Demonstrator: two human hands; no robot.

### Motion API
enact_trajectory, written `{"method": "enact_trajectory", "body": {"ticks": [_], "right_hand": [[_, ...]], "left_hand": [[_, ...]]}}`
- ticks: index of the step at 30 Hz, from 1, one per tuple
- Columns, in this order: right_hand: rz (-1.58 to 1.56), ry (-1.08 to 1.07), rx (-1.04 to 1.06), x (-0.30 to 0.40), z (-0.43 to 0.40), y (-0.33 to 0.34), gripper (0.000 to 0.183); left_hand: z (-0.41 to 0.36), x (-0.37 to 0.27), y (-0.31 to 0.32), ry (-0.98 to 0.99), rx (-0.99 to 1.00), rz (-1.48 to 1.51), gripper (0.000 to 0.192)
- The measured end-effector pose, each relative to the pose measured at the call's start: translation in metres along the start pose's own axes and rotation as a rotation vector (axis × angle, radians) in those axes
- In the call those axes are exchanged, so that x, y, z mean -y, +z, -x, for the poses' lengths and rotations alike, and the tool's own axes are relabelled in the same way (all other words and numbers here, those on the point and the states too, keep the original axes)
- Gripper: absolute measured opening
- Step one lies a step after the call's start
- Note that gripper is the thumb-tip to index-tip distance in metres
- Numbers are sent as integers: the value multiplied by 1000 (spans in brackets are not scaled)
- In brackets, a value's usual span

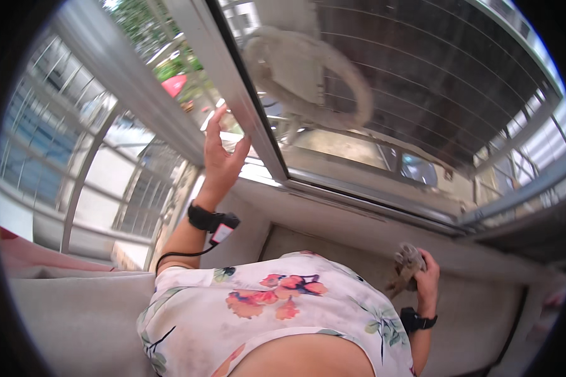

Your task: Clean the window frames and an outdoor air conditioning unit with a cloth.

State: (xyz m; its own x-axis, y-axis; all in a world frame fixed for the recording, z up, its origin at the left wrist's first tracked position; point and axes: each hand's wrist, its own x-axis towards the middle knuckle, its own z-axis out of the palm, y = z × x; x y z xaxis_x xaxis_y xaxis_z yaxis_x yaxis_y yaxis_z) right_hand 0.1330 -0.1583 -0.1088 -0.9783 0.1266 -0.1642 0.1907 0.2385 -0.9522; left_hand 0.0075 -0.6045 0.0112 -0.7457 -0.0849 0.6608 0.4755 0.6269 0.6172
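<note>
My left hand is raised at the open side of a sliding window. Its index finger points up and the thumb is spread from it. The thumb is close to the metal edge of the window sash; whether it touches, I cannot tell. Crumpled in my right hand is a grey-brown cloth rag, held low on the right, below the sill. Beyond the sash's glass pane, a pale curved object shows, its kind unclear.
A metal window track runs along the sill. Metal security bars stand outside on the left. A pink and grey fabric lies at the lower left. A wrist strap with a cabled device sits on my left wrist.
</note>
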Motion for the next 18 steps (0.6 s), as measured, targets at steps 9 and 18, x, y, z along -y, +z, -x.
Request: {"method": "enact_trajectory", "body": {"ticks": [9, 18], "right_hand": [[-139, 25, 102, 1, 6, 11, 34], [-186, 112, -54, -50, 31, -21, 37]], "left_hand": [[-41, 44, -23, 197, -704, -829, 58], [-61, 118, -55, 88, -963, -889, 57]]}}
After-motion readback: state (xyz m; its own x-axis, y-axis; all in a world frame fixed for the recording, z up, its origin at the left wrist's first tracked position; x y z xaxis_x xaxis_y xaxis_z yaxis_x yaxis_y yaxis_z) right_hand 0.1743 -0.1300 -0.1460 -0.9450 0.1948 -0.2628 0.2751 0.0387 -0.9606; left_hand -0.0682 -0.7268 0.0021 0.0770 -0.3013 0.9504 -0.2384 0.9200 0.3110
